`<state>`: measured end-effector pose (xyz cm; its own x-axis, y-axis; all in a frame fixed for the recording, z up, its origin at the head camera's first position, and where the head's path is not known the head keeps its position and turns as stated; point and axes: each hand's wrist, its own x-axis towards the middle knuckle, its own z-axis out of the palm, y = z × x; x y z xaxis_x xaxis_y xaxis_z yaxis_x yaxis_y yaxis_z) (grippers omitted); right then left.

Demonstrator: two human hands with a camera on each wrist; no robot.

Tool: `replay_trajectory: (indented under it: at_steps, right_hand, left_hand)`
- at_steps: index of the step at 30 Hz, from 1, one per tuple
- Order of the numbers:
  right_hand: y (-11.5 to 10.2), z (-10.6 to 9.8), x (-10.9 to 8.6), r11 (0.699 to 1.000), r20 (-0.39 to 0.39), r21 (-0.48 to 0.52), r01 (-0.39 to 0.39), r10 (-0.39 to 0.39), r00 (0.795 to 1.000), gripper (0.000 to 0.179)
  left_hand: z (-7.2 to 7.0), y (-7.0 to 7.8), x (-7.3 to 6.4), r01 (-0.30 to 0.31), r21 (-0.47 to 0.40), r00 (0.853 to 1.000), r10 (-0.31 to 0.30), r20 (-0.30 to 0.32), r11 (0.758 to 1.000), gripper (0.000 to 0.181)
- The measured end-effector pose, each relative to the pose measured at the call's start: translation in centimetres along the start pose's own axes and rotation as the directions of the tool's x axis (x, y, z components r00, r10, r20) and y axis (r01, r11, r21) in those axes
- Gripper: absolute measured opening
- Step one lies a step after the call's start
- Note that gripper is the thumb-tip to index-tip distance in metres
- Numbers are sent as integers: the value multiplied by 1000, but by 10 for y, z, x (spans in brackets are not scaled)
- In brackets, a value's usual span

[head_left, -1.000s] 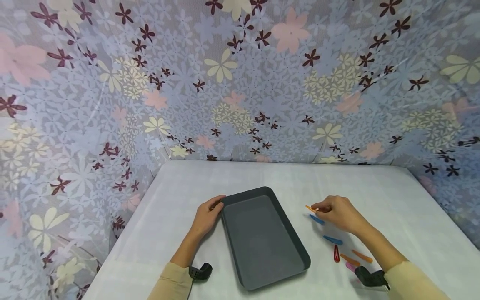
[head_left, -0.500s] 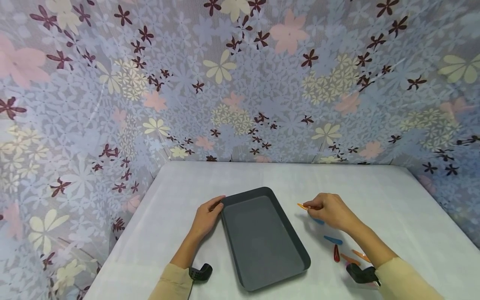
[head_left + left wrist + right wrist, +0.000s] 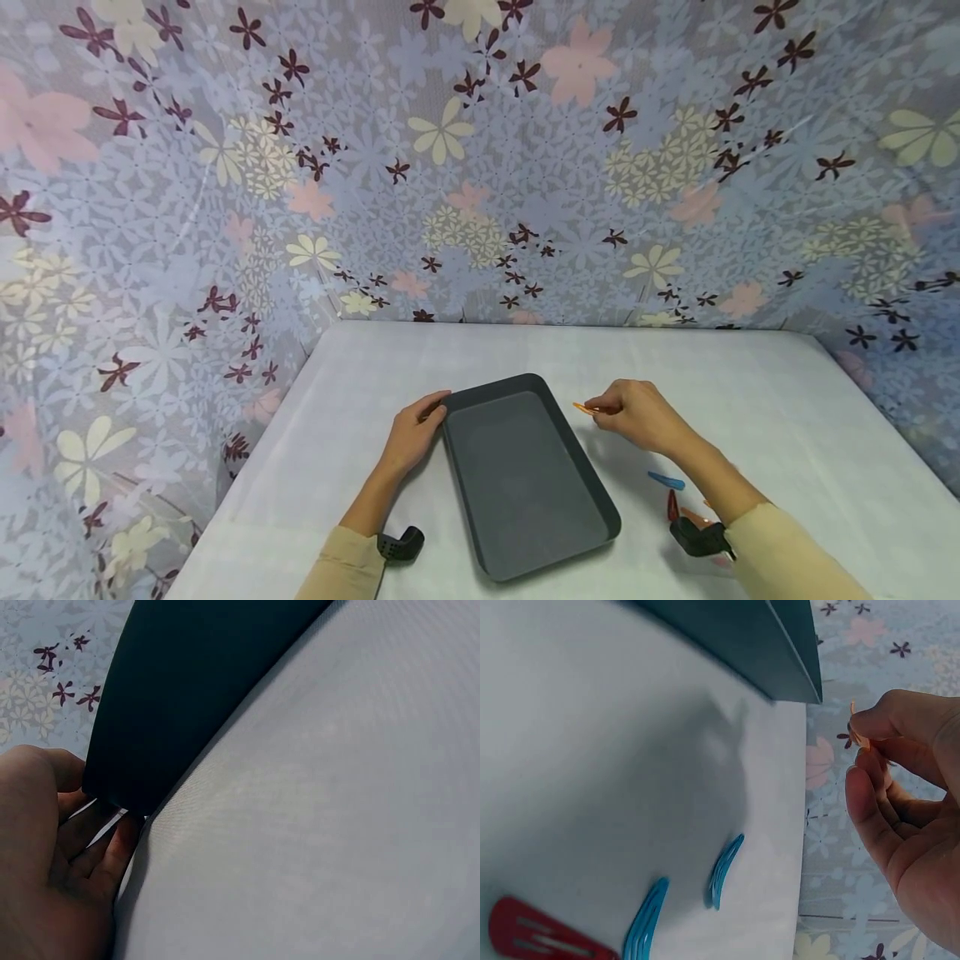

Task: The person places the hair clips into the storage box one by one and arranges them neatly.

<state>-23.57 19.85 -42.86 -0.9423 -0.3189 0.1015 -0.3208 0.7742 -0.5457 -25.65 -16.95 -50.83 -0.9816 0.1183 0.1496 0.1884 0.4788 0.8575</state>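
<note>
My right hand (image 3: 637,414) pinches an orange snap hair clip (image 3: 582,407) between thumb and fingertips. It hovers just right of the far right corner of a dark grey rectangular tray (image 3: 532,479), and the clip's tip points toward the tray. At the tray's far left corner, my left hand (image 3: 409,435) holds the rim and wall. The left wrist view has the thumb and fingers (image 3: 120,851) around that corner. On the table below the right hand lie two blue hair clips (image 3: 726,870) and a red hair clip (image 3: 544,930), seen in the right wrist view.
More hair clips, one of them orange (image 3: 696,517), lie partly hidden under the right wrist and its black camera (image 3: 699,537). A white cloth covers the table (image 3: 420,350). Flower-patterned fabric (image 3: 480,167) hangs behind and at the sides.
My right hand has carried the orange hair clip leftward and slightly away from me, closer to the tray. The left hand and tray have stayed in place.
</note>
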Motion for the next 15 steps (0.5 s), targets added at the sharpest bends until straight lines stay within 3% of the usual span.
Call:
replay_trajectory:
  at_steps: [15]
  right_hand:
    - [-23, 7, 13, 999, 45, -12, 42, -41, 998, 21]
  left_hand:
    - [1, -3, 1, -7, 8, 1000, 7, -2, 1000, 34]
